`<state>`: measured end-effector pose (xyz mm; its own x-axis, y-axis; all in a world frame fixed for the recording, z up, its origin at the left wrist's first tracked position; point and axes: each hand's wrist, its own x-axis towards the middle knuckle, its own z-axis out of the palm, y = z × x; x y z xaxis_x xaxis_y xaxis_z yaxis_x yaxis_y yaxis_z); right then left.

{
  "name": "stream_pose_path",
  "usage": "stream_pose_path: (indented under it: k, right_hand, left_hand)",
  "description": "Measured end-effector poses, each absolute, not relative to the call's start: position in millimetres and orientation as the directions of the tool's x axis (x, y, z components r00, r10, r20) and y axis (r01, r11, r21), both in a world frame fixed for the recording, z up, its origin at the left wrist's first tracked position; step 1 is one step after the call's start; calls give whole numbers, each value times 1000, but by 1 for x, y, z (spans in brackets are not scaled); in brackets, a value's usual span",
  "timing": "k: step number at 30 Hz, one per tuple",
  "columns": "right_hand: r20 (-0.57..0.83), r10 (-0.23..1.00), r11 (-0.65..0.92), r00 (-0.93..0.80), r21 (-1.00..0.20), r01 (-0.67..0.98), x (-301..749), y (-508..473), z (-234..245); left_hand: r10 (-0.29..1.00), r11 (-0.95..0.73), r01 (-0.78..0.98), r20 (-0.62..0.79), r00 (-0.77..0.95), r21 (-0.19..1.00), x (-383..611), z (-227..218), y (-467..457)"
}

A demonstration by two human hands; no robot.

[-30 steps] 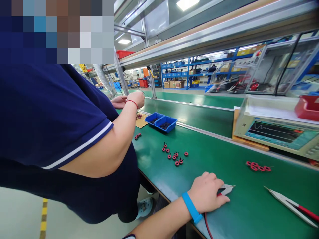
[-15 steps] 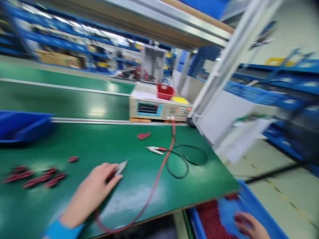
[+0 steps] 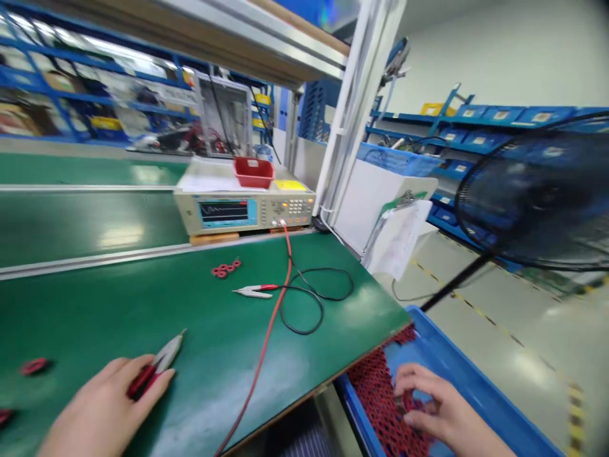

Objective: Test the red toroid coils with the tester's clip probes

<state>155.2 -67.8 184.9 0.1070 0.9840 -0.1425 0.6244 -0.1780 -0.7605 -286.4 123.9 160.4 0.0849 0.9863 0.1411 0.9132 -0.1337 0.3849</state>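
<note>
My left hand (image 3: 102,409) rests on the green bench mat (image 3: 200,355), its fingers closed round a test probe (image 3: 155,371) with a red grip and a pale tip. My right hand (image 3: 440,409) reaches down into a blue bin (image 3: 480,387) beside the bench, its fingers curled over a heap of small red coils (image 3: 375,393). A second probe (image 3: 252,291) lies loose on the mat, tied to a red lead (image 3: 271,330) and a black lead (image 3: 314,298). Several red coils (image 3: 226,268) sit in front of the test meter (image 3: 242,208).
A red tray (image 3: 254,171) stands on top of the meter. A red coil (image 3: 34,366) lies on the mat at the left. A black fan (image 3: 537,200) stands on the right, over the floor. A clipboard with papers (image 3: 397,231) hangs off the bench's end.
The view has swung right, away from a co-worker and the scattered coils. My right hand has come into view in the blue bin. My left hand stays on the probe.
</note>
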Motion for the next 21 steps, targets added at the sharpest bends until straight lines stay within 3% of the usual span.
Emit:
stream_pose_path:
  k: [6,10,14,21]
  right_hand:
    - [-12,935,224,-355,-756,615,40,26,209]
    - [70,851,440,-520,-636,634,-39,88,218]
    - [40,844,466,-535,-550,693,-83,140,216]
    - [135,897,392,-421,-681,619,-42,139,206]
  left_hand:
    - [993,-105,931,87,80,349,-289,182,88]
    - [994,-18,943,104,-18,331,-303,176,69]
    - [986,28,925,144,-89,379,-305,171,57]
    - [973,22,930,205,-104,366,-302,167,55]
